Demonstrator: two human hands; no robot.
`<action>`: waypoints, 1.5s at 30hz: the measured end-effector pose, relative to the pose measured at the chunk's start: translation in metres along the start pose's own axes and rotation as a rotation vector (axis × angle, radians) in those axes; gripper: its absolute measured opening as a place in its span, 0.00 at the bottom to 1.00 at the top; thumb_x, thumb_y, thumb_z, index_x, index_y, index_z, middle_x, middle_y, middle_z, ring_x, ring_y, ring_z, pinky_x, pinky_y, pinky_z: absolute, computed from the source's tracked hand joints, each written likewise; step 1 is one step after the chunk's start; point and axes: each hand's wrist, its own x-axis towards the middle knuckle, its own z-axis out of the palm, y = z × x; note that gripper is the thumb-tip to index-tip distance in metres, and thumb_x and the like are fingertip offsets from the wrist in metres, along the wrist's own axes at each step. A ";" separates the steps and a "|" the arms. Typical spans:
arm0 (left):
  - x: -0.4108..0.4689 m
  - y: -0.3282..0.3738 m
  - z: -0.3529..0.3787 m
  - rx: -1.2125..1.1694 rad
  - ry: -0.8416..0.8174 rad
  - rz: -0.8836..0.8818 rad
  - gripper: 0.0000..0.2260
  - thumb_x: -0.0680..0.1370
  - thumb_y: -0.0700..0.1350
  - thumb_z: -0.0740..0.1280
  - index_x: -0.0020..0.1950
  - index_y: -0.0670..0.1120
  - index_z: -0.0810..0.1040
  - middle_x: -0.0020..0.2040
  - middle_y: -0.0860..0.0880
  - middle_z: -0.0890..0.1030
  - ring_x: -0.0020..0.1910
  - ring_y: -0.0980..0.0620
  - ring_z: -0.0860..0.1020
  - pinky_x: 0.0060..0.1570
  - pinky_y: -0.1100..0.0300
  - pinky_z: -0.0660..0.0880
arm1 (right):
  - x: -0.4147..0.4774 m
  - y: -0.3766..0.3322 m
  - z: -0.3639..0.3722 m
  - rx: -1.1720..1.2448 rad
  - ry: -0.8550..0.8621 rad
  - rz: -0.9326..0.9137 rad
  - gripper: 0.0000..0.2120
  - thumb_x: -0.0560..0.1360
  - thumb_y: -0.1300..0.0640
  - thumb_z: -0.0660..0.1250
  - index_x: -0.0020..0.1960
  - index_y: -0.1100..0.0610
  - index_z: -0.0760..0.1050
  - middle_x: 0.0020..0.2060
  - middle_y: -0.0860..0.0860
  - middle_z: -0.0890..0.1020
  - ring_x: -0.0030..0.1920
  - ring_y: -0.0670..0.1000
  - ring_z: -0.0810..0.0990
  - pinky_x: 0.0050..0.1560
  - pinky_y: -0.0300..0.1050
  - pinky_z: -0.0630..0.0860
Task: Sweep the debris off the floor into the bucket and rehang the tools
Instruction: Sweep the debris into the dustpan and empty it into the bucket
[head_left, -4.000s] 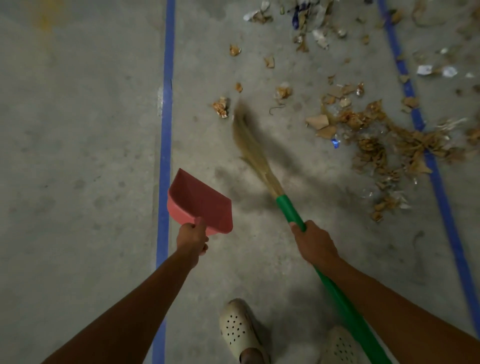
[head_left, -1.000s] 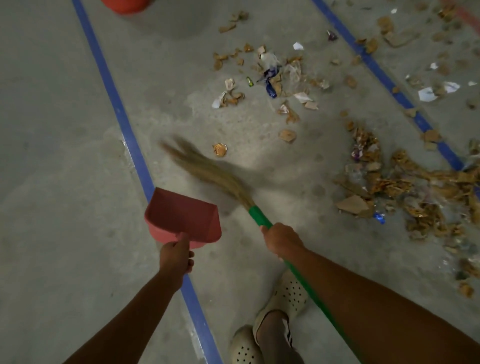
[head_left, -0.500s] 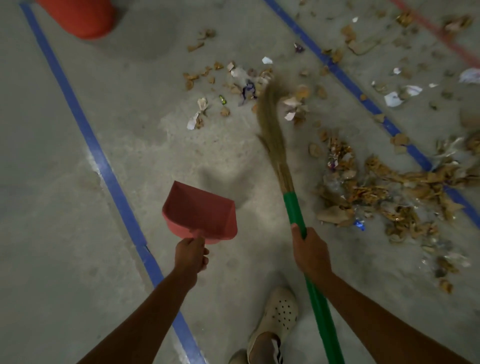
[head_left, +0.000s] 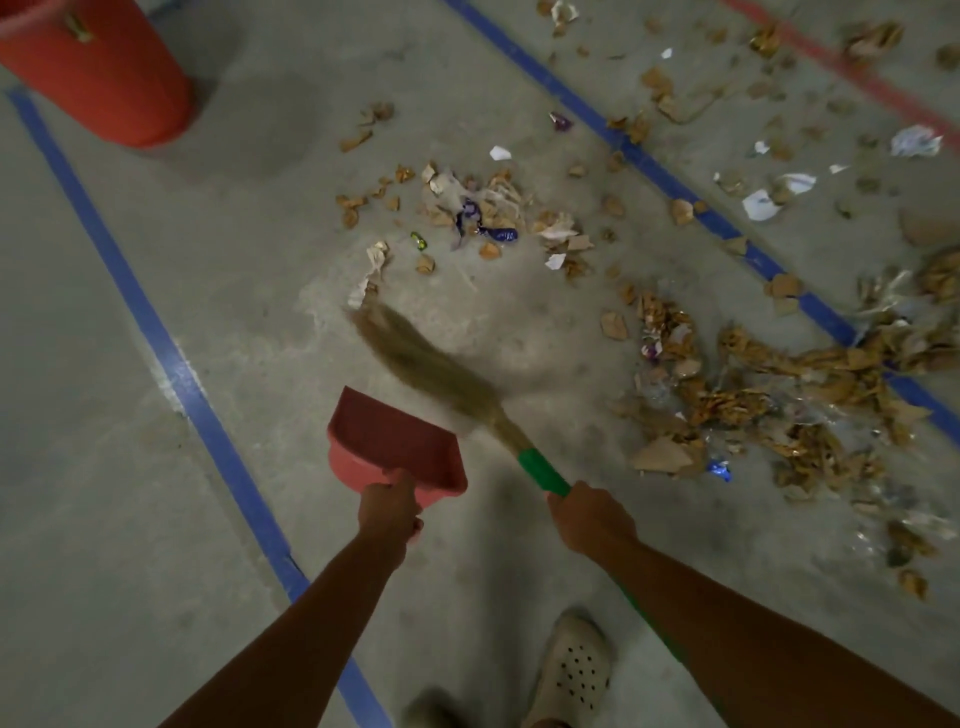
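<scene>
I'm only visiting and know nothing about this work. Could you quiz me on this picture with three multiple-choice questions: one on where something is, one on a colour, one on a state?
1. Where is the bucket?
A) dead centre
B) top left, apart from the debris
C) bottom right

2. What colour is the broom handle?
A) yellow
B) black
C) green

3. How is the dustpan?
A) gripped by the left hand
B) lying flat on the floor, unheld
C) hung on a hook

Answers:
1 B: the red bucket stands in the view's top left corner.
2 C: green shows just above the right hand, which grips it.
3 A: the left hand's fingers curl round its grip.
</scene>
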 end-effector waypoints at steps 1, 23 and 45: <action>0.001 0.003 0.004 0.000 -0.013 0.009 0.16 0.82 0.49 0.61 0.45 0.37 0.74 0.36 0.40 0.74 0.27 0.48 0.70 0.19 0.64 0.65 | 0.007 0.006 -0.004 0.036 0.006 0.040 0.27 0.82 0.37 0.52 0.62 0.59 0.73 0.57 0.57 0.79 0.57 0.57 0.80 0.55 0.49 0.76; 0.033 0.039 0.002 0.049 -0.103 -0.015 0.13 0.82 0.48 0.61 0.50 0.37 0.74 0.35 0.41 0.74 0.25 0.50 0.70 0.19 0.64 0.65 | -0.022 -0.056 -0.031 0.263 0.160 -0.173 0.19 0.80 0.36 0.56 0.49 0.52 0.71 0.36 0.50 0.79 0.34 0.51 0.78 0.33 0.44 0.72; 0.116 0.057 -0.107 -0.043 -0.091 0.005 0.14 0.82 0.49 0.64 0.42 0.41 0.74 0.33 0.43 0.74 0.24 0.52 0.69 0.19 0.63 0.64 | 0.044 -0.127 0.025 0.470 0.084 0.206 0.31 0.80 0.34 0.51 0.51 0.60 0.76 0.39 0.56 0.81 0.37 0.57 0.82 0.37 0.48 0.79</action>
